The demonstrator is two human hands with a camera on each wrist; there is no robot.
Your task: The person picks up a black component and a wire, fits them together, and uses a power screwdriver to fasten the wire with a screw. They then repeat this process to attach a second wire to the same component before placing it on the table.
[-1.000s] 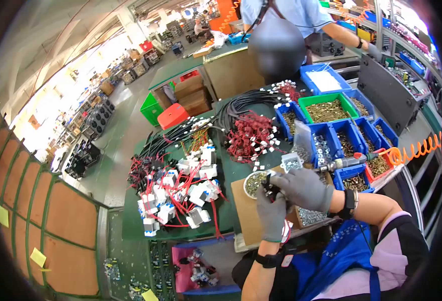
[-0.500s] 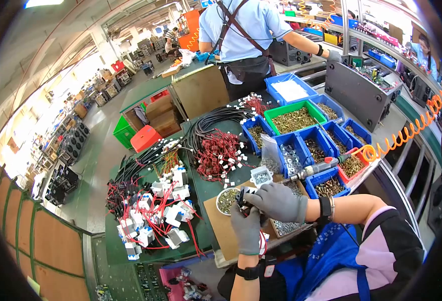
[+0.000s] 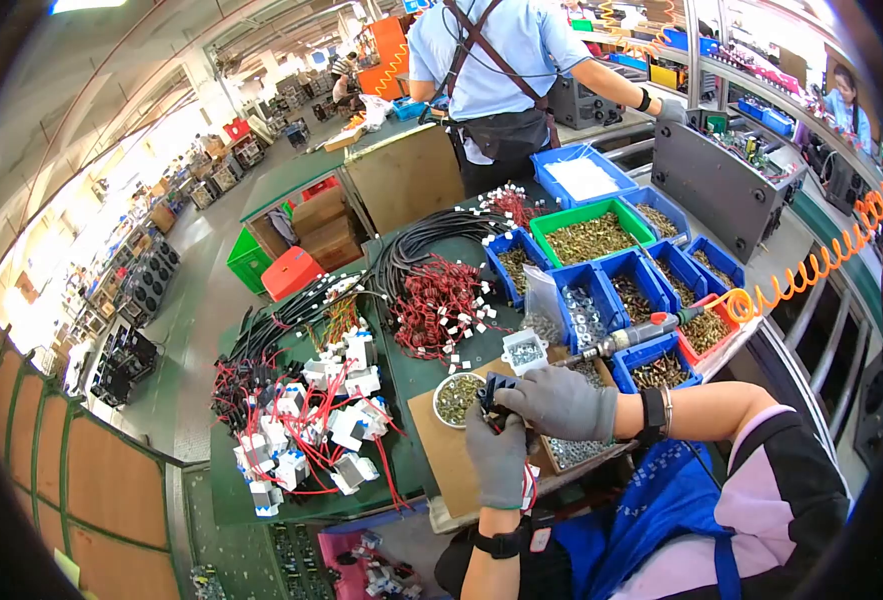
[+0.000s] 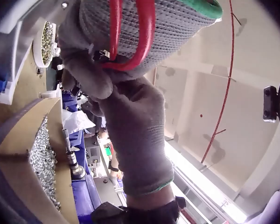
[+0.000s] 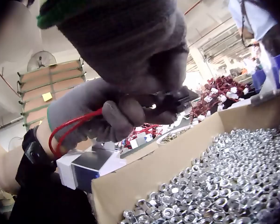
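Both hands wear grey gloves and meet over the front of the bench. My left hand (image 3: 496,460) grips a small black part (image 3: 496,388) from below, its kind unclear because fingers cover most of it. My right hand (image 3: 566,402) pinches the same part from the right side. Red wires (image 5: 77,122) come out of the left hand's grip and loop back along its wrist. Below that wrist, in the right wrist view, hangs a white block with a metal face (image 5: 91,164). The same red wires (image 4: 147,35) cross the left glove in the left wrist view.
A cardboard box of nuts (image 5: 130,179) sits right under the hands. Beside them are a round tub of small brass-coloured parts (image 3: 456,424), a power driver (image 3: 621,338) and blue screw bins (image 3: 651,385). White blocks with red wires (image 3: 306,400) lie leftward. Another person (image 3: 491,80) stands behind the bench.
The head view has swung, shifting the bench leftward and lower in the picture. Both hands keep their hold on the black part, which tips slightly between the fingers.
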